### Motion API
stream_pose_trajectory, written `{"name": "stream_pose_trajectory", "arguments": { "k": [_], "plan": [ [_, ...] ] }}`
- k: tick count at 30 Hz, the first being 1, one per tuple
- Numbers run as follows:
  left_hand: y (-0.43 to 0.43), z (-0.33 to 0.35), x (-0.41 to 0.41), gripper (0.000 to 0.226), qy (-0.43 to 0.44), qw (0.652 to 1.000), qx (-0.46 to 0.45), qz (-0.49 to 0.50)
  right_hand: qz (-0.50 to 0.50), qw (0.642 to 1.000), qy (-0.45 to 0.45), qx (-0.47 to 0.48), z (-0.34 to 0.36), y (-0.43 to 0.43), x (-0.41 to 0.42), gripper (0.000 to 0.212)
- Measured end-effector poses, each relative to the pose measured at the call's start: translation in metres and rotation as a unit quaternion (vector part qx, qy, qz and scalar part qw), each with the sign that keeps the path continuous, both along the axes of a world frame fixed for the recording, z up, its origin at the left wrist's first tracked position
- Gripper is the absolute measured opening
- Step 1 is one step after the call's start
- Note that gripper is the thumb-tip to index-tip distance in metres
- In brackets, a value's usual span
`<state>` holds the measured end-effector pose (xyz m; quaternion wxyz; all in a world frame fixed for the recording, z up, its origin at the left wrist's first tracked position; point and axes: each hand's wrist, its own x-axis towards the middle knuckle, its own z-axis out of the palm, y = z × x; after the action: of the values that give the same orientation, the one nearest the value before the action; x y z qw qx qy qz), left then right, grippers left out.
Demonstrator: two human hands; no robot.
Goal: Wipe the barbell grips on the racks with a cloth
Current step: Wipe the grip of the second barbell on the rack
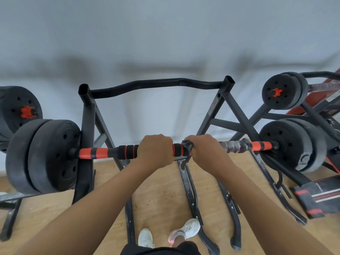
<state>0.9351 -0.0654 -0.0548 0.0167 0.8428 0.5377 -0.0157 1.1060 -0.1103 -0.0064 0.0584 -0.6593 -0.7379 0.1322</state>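
Fingers [197, 142] of R hand [204, 151] clamp cloth [187, 145] on barbell grip [178, 150].

The cloth [187, 145] is mostly hidden under the right grip [204, 151] on the barbell [103, 152], only a dark scrap showing. The left grip [156, 150] covers the barbell's middle section. Beyond the barbell's left end, another plate set [16, 105] is cut off by the picture's edge.

Bare grip [127, 151] lies free leftward until the rack upright [86, 137] and plates [46, 155].
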Motion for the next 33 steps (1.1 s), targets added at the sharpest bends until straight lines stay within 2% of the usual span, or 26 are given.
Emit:
{"name": "stream_pose_trajectory", "arguments": {
  "k": [3, 4, 5, 6, 7, 9, 12, 14, 17, 20, 21, 22, 23, 24, 26, 27, 28, 30, 33],
  "plan": [
    [0.022, 0.02, -0.001, 0.026, -0.022, 0.977, -0.209, 0.014, -0.007, 1.0, 0.01, 0.008, 0.002, -0.012, -0.003, 0.037],
    [0.027, 0.026, -0.002, 0.029, -0.037, 0.967, -0.253, 0.013, -0.012, 1.0, 0.015, 0.011, 0.002, -0.014, -0.003, 0.041],
    [0.027, 0.027, -0.002, 0.031, -0.053, 0.967, -0.248, 0.005, -0.017, 1.0, 0.017, 0.011, 0.002, -0.013, -0.003, 0.044],
    [0.024, 0.024, -0.003, 0.03, -0.062, 0.979, -0.196, -0.008, -0.023, 0.999, 0.022, 0.008, 0.002, -0.011, -0.003, 0.044],
    [0.017, 0.018, -0.003, 0.029, -0.055, 0.993, -0.103, -0.024, -0.032, 0.999, 0.034, 0.004, 0.002, -0.009, -0.003, 0.043],
    [-0.003, 0.0, 0.0, 0.027, -0.001, 0.997, 0.06, -0.053, -0.047, 0.997, 0.057, 0.004, 0.002, -0.004, -0.005, 0.035],
    [-0.013, -0.016, 0.007, 0.033, 0.01, 0.986, 0.158, -0.051, -0.053, 0.998, 0.03, 0.013, -0.002, 0.001, -0.009, 0.026],
    [-0.004, -0.01, 0.012, 0.035, 0.022, 0.993, 0.109, -0.025, -0.059, 0.998, 0.025, 0.012, -0.007, 0.002, -0.011, 0.027],
    [0.015, 0.002, 0.017, 0.031, -0.009, 1.0, -0.017, -0.011, -0.063, 0.997, 0.016, 0.031, -0.015, -0.002, -0.011, 0.036],
    [0.035, 0.024, 0.014, 0.028, -0.048, 0.969, -0.241, 0.014, -0.058, 0.997, 0.011, 0.054, -0.022, -0.011, -0.014, 0.043],
    [0.038, 0.027, 0.012, 0.028, -0.064, 0.96, -0.274, 0.014, -0.056, 0.997, 0.011, 0.057, -0.022, -0.013, -0.015, 0.044],
    [0.038, 0.026, 0.012, 0.027, -0.075, 0.964, -0.255, 0.009, -0.056, 0.997, 0.01, 0.056, -0.022, -0.012, -0.015, 0.044],
    [0.035, 0.02, 0.011, 0.028, -0.075, 0.98, -0.186, -0.002, -0.056, 0.997, 0.008, 0.055, -0.021, -0.009, -0.015, 0.045],
    [0.026, 0.01, 0.01, 0.03, -0.059, 0.996, -0.071, -0.017, -0.057, 0.997, 0.006, 0.051, -0.02, -0.005, -0.015, 0.043],
    [0.008, -0.015, 0.01, 0.039, -0.011, 0.993, 0.105, -0.047, -0.064, 0.997, 0.008, 0.049, -0.017, 0.003, -0.016, 0.035],
    [0.003, -0.025, 0.009, 0.042, -0.008, 0.986, 0.155, -0.056, -0.067, 0.996, 0.008, 0.05, -0.016, 0.005, -0.018, 0.031],
    [0.003, -0.03, 0.01, 0.045, -0.014, 0.983, 0.177, -0.054, -0.072, 0.996, 0.006, 0.053, -0.015, 0.004, -0.019, 0.029],
    [0.009, -0.027, 0.016, 0.047, -0.005, 0.988, 0.151, -0.034, -0.076, 0.996, 0.0, 0.054, -0.017, 0.001, -0.019, 0.03],
    [0.022, -0.006, 0.025, 0.028, 0.01, 0.999, 0.026, -0.032, -0.078, 0.996, 0.011, 0.049, -0.02, -0.007, -0.017, 0.039]
  ]
}}
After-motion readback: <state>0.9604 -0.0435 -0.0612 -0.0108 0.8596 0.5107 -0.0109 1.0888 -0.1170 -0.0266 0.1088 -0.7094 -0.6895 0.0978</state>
